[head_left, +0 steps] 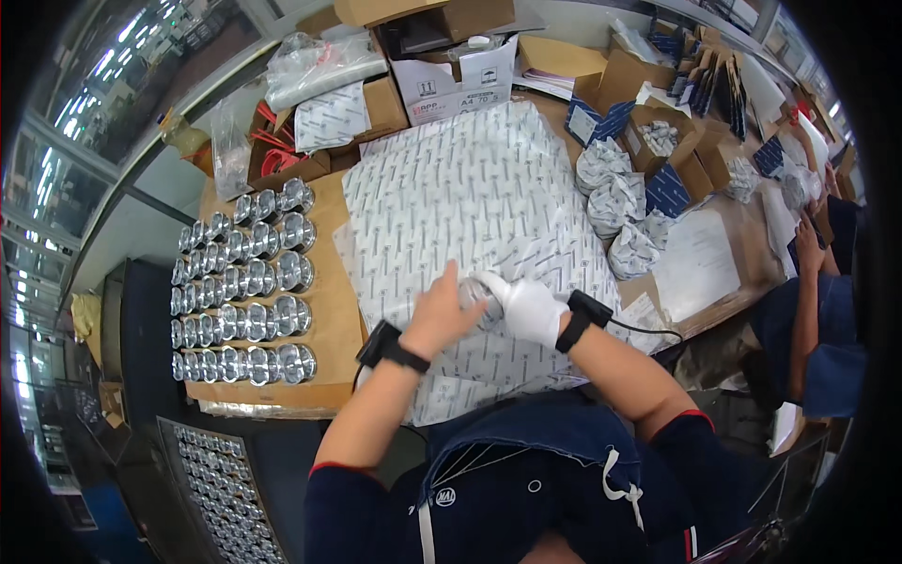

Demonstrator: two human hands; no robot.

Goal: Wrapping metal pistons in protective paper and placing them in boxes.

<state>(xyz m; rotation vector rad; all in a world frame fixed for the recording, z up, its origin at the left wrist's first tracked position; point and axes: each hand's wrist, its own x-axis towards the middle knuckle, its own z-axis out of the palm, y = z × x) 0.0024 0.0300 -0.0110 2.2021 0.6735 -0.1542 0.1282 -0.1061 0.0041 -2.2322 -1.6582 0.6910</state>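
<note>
A shiny metal piston [482,299] is between my two hands, partly covered by the fingers. My bare left hand [443,307] is closed on its left side, one finger pointing upward along it. From the right, my right hand [532,312], in a white glove, grips the same piston with thumb and fingers. Beneath both hands spreads a stack of printed white wrapping paper [451,207]. Several rows of bare pistons [254,320] stand on brown cardboard to the left.
Paper-wrapped bundles [615,202] lie right of the stack, beside an open carton of small parts [660,138]. A white carton [458,85] and a box with red strips [274,141] stand behind. A panel of metal parts [225,489] is lower left. A co-worker's arm [806,291] shows at right.
</note>
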